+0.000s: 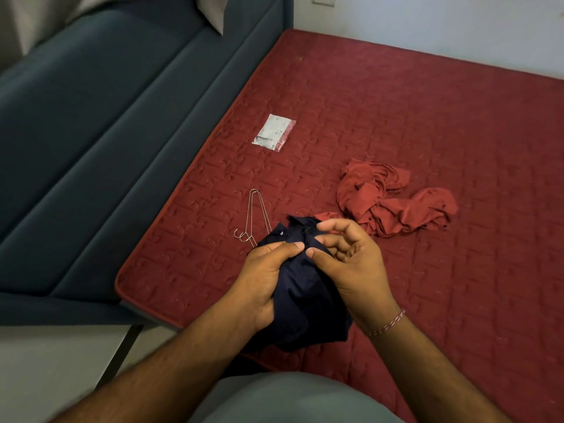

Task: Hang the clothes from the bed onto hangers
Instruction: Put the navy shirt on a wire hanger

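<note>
One head-worn camera looks forward and steeply down from above the person's chest, close over both hands (311, 270) at centre frame. It faces across the red bed (427, 111) toward the far wall (457, 22), with the blue sofa (91, 132) running along its left side. No second view overlaps it.

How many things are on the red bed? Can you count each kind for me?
Shirts: 2, a navy shirt held in both hands and a red shirt lying crumpled
Wire hangers: 2, lying together
Plastic packet: 1
Total: 5
</note>
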